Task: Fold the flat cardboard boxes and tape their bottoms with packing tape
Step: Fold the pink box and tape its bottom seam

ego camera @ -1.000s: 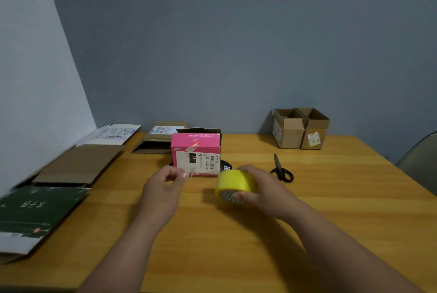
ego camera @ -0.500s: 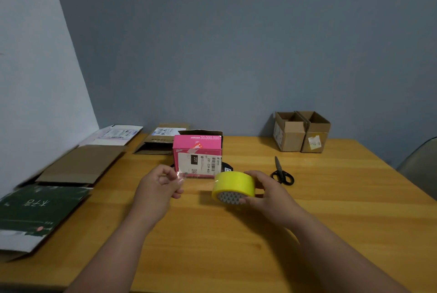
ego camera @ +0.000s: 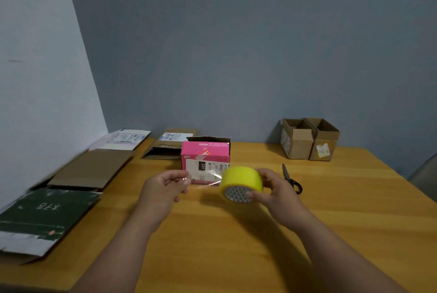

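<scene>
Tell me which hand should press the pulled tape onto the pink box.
Left, probably. The left hand already pinches the free tape end just in front of the pink box, while the right hand holds the yellow tape roll.

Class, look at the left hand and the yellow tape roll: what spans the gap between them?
In the head view, a clear strip of tape stretches from the left hand to the yellow tape roll.

Bare wooden bench [ego camera: 236, 245] lies open in front and to the right. Flattened cardboard sheets [ego camera: 92, 169] line the left edge; an upright pink cardboard box [ego camera: 205, 158], black scissors [ego camera: 292, 179] and two open brown cardboard boxes [ego camera: 309, 139] block the far side.
</scene>
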